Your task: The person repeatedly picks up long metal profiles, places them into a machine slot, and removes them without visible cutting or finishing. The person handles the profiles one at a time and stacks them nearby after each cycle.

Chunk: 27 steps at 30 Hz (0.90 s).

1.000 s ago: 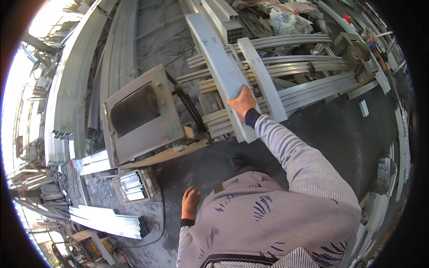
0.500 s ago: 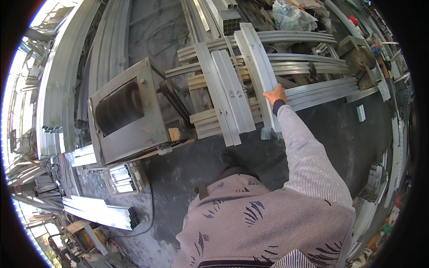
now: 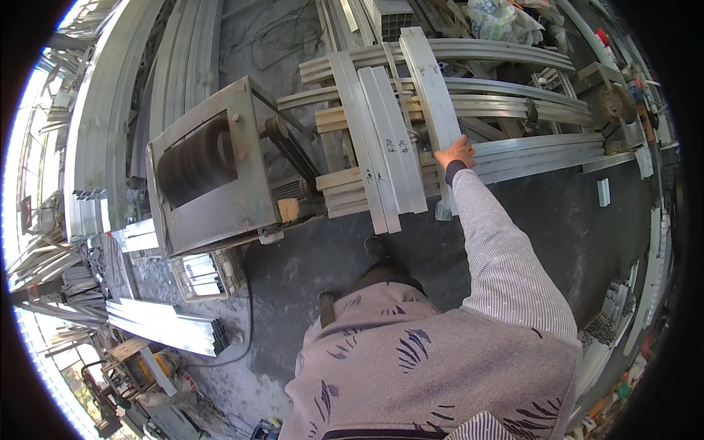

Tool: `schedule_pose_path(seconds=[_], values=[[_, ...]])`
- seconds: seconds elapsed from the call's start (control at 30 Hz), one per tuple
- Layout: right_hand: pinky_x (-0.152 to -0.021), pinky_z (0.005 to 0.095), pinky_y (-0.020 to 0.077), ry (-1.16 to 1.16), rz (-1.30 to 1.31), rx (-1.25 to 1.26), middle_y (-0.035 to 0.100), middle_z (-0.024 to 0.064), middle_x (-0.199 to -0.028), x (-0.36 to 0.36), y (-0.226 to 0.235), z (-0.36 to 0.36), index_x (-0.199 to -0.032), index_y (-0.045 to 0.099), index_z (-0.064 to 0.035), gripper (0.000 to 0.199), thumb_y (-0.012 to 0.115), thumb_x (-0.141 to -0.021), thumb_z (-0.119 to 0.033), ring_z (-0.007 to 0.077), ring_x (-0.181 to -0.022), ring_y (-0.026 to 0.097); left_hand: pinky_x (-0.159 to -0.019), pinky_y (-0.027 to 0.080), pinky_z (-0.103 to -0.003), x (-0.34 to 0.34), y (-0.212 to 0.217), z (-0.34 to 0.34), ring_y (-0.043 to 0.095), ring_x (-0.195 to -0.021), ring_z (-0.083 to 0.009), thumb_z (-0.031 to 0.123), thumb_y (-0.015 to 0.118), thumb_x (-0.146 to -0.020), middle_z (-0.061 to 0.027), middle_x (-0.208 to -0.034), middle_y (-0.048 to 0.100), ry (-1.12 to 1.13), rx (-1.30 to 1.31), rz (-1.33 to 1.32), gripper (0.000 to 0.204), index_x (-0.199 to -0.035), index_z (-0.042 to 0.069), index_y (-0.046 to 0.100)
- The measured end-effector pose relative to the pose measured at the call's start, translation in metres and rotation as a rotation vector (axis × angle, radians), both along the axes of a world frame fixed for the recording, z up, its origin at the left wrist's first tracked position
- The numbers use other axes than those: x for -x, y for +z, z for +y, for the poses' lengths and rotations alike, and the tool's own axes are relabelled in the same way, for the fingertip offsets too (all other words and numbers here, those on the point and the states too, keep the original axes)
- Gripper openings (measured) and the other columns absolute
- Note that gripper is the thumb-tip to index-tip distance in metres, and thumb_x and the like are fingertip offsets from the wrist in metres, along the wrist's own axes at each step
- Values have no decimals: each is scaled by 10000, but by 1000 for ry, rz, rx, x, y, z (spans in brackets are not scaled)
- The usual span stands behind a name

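Since half a second ago the right hand (image 3: 456,152) has slid along with the long grey metal profile (image 3: 433,103), which now lies across the stack of curved metal rails (image 3: 513,103), just beside two more flat profiles (image 3: 381,139) laid the same way. Largest nearby is the grey roller machine (image 3: 209,172), standing left of the stack on the dark floor (image 3: 513,242). A bundle of pale profiles (image 3: 165,326) lies lower left. At the profile's near end the hand rests with fingers curled on its edge, holding it. Whether the left hand is open or closed cannot be told; it is hidden behind the body.
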State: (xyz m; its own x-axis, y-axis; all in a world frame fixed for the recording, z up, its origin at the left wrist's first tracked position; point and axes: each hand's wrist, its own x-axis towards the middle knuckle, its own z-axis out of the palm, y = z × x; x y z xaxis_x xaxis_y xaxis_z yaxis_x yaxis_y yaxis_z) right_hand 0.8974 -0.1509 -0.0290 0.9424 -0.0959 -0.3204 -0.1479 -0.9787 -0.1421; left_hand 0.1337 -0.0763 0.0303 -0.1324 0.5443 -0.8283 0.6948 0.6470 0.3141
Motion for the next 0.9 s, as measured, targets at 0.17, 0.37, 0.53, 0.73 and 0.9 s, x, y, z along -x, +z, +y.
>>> schedule_pose_path(seconds=[0.17,0.37,0.53,0.73,0.9], values=[[-1139,599,457,0,36,-42,477,146,-1575,-1,-5,-4,-1554,341,-96,929,854,-817,-336,332,-1474,467,-880,591,-350,0,-1,-3,733,-1012,-232,281,755,-983,-142,-1168,763,-1,10,4,397,-1231,-29,739],[-1160,616,432,2,53,-30,431,153,-1608,0,0,-2,-1626,276,-109,1020,853,-815,-327,347,-1503,424,-870,593,-350,0,-1,-5,732,-995,-229,283,756,-982,-138,-1157,765,-11,13,-4,400,-1230,-30,739],[-1173,632,408,118,-166,-22,403,164,-1629,16,37,14,-1664,221,-106,1129,875,-775,-342,381,-1526,375,-862,594,-350,4,1,-6,732,-981,-227,285,757,-981,-136,-1147,767,-11,5,-18,402,-1230,-30,739],[-1154,486,476,645,-409,-530,586,245,-1458,136,33,51,-1515,492,-36,784,798,-839,-290,436,-1398,529,-853,595,-349,4,2,-7,731,-965,-224,287,758,-980,-132,-1135,769,-6,10,-27,404,-1229,-31,739],[-1128,539,453,533,-25,-496,594,251,-1340,282,24,39,-1359,528,18,688,805,-794,-261,462,-1300,543,-845,596,-349,6,1,-3,730,-951,-222,289,758,-980,-129,-1126,770,-13,7,-36,406,-1229,-31,738]])
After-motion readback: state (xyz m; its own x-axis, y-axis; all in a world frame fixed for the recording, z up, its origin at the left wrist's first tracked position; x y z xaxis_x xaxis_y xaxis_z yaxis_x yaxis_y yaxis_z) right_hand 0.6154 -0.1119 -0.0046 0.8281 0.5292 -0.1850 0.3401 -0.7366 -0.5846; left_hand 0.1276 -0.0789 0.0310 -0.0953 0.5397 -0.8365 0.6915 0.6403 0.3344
